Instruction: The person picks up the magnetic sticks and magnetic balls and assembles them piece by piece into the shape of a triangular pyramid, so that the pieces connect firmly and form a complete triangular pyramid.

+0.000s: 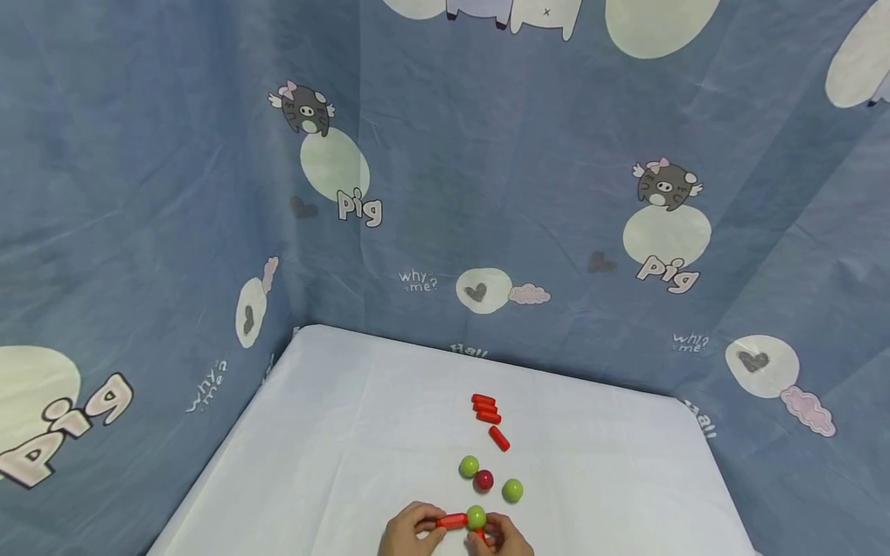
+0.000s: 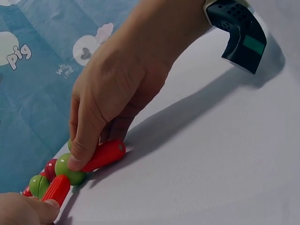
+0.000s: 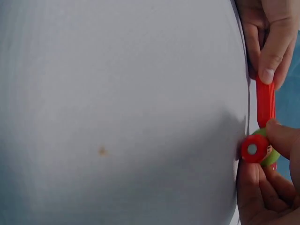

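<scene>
In the head view my left hand (image 1: pixel 412 530) pinches one end of a ridged red rod (image 1: pixel 453 521). The rod's other end meets a glossy green ball (image 1: pixel 476 517). My right hand (image 1: pixel 506 536) grips a second red rod (image 1: pixel 481 533) just below that ball; its fingers partly cover it. The left wrist view shows this second rod (image 2: pixel 107 154) pointing away from the ball, under my right thumb. From the right wrist, its round end (image 3: pixel 252 148) faces the camera, with the first rod (image 3: pixel 266 101) running up to my left hand (image 3: pixel 271 51).
Beyond my hands lie two green balls (image 1: pixel 469 466) (image 1: pixel 512 489) and a dark red ball (image 1: pixel 484 480). Farther back are several loose red rods (image 1: pixel 486 408). A white cloth (image 1: pixel 591 455) covers the table, with a blue patterned curtain (image 1: pixel 487 170) behind.
</scene>
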Tool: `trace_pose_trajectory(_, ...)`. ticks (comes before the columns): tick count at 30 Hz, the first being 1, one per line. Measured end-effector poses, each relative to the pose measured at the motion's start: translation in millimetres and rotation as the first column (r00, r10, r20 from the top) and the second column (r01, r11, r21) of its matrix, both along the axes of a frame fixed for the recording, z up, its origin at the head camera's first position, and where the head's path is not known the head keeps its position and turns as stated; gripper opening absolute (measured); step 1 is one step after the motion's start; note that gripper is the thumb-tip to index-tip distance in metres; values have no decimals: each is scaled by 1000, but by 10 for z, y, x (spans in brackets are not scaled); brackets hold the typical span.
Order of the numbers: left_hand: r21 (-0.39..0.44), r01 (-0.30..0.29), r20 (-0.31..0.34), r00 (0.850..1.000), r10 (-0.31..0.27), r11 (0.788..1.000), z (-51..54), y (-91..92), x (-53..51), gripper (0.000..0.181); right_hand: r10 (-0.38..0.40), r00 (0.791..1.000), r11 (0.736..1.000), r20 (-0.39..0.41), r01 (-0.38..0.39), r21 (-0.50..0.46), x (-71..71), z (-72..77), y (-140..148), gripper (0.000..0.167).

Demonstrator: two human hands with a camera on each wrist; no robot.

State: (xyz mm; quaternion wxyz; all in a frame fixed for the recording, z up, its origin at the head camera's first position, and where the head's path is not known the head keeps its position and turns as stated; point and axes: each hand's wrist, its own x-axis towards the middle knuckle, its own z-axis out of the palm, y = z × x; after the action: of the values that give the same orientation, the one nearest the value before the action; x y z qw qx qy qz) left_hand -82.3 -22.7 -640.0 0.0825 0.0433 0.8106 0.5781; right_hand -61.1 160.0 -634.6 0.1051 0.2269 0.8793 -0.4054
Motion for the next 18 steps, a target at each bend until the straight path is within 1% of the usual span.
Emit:
trace_pose_trajectory(3,-11,8,9,1000,-8,1000,9,9,-19,16,-26,1000,1000,4,26,16,4,5,-23,59)
trace_pose_trajectory(6,-16,11,7,1000,-11,1000,8,14,-21,16,-50,998,998,-50,51,25,22,33,-41,51)
trace_pose_trajectory(8,-21,13,-4,1000,-13,1000,8,14,-17,16,-61,993,997,-103,66,41,38,57,-54,43)
trace_pose_trajectory(10,-26,16,-16,1000,-16,1000,8,16,-16,17,-63,987,995,-151,74,70,53,88,-62,35)
trace_pose_trajectory(12,-34,15,-16,1000,-16,999,13,20,-22,17,-56,983,992,-175,75,100,65,113,-70,31)
trace_pose_trajectory(14,-45,18,-25,1000,-19,999,17,23,-38,17,-55,982,992,-181,74,99,71,126,-68,29)
trace_pose_trajectory(18,-53,33,-17,999,-34,998,28,23,-88,16,-54,987,996,-148,64,64,78,110,-47,32)
